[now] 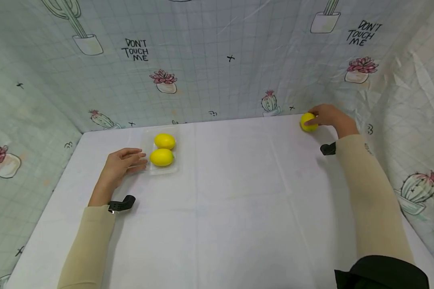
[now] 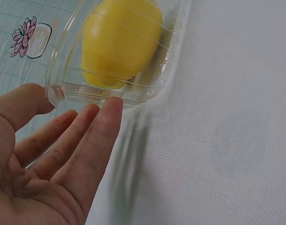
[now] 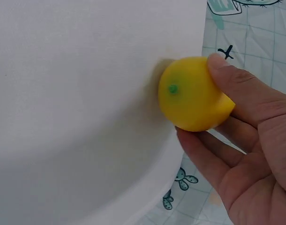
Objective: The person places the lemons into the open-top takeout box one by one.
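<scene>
Yellow and smooth-skinned, a rounded lemon with a small green tip (image 3: pixel 192 105) is pinched in the right hand (image 1: pixel 330 117), the thumb on one side and the fingers curled against the other. It is at the far right corner of the white cloth-covered worktop (image 1: pixel 231 188), close to the hanging fabric; whether its underside meets the surface, I cannot tell.

Well apart from it, on the left part of the worktop, lies a shallow, rectangular tray of clear plastic (image 1: pixel 162 171) with ridged walls. Two more fruits rest in it, one behind the other: an oval yellow lemon at the back (image 1: pixel 164 141) and an oval yellow lemon at the front (image 1: pixel 161 157), close together, the front one with a touch of green at its right end.

The left hand (image 1: pixel 122 165) is beside the tray's left side, palm turned toward it, fingers extended and slightly spread, holding nothing. Its fingertips reach the tray's wall in the left wrist view, though contact is hard to confirm. The two hands are far from each other.

Both arms wear beige sleeves (image 1: pixel 365 188), with a black wrist device (image 1: pixel 121 204) at each cuff. Behind the worktop hangs pale gridded fabric (image 1: pixel 217 84) printed with potted cacti, pink succulents and the words "DON'T TOUCH ME". A dark, rounded object (image 1: pixel 387 271) crosses the lower right of the head view.
</scene>
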Demonstrator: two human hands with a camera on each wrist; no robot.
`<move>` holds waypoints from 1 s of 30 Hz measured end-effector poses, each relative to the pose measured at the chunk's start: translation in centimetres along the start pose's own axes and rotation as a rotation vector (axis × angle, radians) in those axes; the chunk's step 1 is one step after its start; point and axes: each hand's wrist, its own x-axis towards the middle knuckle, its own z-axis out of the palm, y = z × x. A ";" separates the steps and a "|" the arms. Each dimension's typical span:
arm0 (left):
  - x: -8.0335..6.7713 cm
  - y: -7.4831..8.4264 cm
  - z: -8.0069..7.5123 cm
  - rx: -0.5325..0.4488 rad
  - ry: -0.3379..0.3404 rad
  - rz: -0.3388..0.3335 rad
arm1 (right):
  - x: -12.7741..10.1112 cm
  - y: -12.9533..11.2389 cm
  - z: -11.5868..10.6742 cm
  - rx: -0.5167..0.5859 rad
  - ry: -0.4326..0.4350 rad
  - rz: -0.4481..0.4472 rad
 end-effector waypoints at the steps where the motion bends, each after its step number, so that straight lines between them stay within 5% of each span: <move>1: 0.0 0.1 0.0 0.008 0.005 -0.003 | -0.1 -0.2 -0.1 -0.006 -0.014 0.006; 15: -0.2 0.1 0.0 0.003 0.016 -0.005 | -0.9 -1.2 -0.3 -0.010 -0.085 0.083; 30: -0.1 0.0 0.1 -0.007 0.012 -0.003 | -1.1 -2.8 0.5 -0.153 -0.012 -0.090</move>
